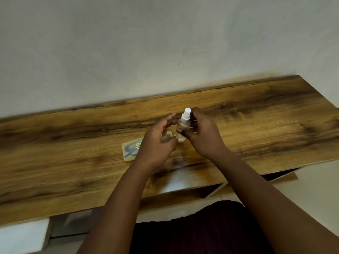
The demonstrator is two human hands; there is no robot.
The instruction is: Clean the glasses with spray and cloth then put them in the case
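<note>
A small clear spray bottle [184, 123] with a white nozzle is held upright above the wooden table [256, 114]. My right hand [201, 132] grips it from the right side. Just to its left, my left hand [157, 142] pinches what looks like a small clear cap [167, 135] between thumb and fingers. A pale green flat case or pouch [131, 149] with a dark shape showing on it lies on the table, partly hidden under my left hand. The picture is blurred, so I cannot make out glasses or a cloth on their own.
The table stands against a plain grey-white wall [165, 43]. A shelf opening [207, 191] shows beneath the front edge of the table. A white box [23, 235] sits low at the left. My dark-clothed lap [198, 231] is below the table's edge.
</note>
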